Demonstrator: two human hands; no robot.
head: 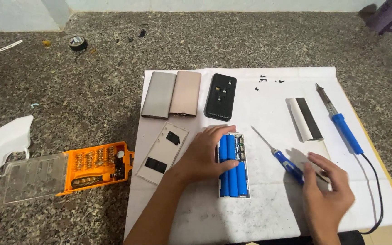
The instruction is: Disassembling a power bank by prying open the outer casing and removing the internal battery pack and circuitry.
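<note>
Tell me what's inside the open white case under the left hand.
The open white case holds blue cylindrical cells in two rows, with a small circuit board beside them. The left hand covers the cells' middle.

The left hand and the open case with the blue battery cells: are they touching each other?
Touching. The head view shows the left hand lying flat on the open case, with its fingers across the blue battery cells and no gap visible.
</note>
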